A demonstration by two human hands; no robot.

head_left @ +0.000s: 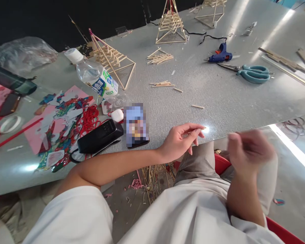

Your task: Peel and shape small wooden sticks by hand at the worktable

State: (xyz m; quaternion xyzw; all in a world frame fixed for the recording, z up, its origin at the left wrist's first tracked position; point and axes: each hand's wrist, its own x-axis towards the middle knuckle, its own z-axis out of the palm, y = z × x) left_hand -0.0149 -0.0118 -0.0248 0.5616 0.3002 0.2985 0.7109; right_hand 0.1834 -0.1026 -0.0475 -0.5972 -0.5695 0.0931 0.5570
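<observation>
Stick (204, 128) between left fingers (198, 129).

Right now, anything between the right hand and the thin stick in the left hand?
Nothing visible. Between the right hand and the stick in the left hand, only the table's near edge shows, below hand level as far as I can judge. Right hand is motion-blurred.

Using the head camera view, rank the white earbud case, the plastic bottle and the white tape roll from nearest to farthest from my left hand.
From your left hand:
1. White earbud case, just left
2. Plastic bottle, farther left and back
3. White tape roll, far left
</observation>
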